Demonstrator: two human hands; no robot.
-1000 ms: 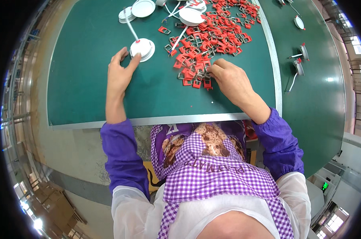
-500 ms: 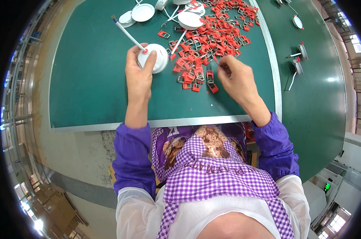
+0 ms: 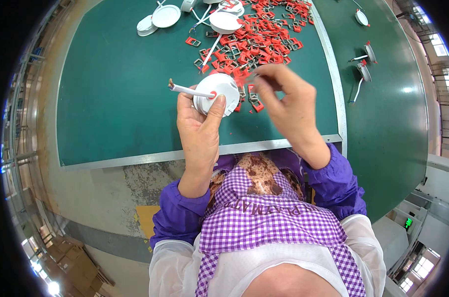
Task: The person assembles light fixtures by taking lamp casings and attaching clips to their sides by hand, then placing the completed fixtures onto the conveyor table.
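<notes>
My left hand [image 3: 199, 129] grips a round white lamp housing [image 3: 228, 90] by its edge, the thumb pressed on its back. A white cable [image 3: 192, 91] leaves the housing at a red grommet and points left, its stripped end showing wires. Just right of the housing, my right hand [image 3: 295, 106] is closed in a pinch on a red clip [image 3: 242, 78] with a metal part, smeared by motion. Beneath and beyond the fingers spreads a heap of red-and-metal clips [image 3: 264, 42]. One loose clip [image 3: 255, 101] lies at its near edge.
Several white round lamps [image 3: 166, 16] with cables lie at the far side of the green table [image 3: 110, 99]. A metal strip [image 3: 328, 59] divides it from another green surface on the right, where more lamps [image 3: 364, 73] lie. Cardboard boxes [image 3: 76, 262] stand at lower left.
My left hand has brought the lamp housing rightward and nearer to me, its cable tipping from upright to nearly level. My right hand has shifted left from the heap toward the housing.
</notes>
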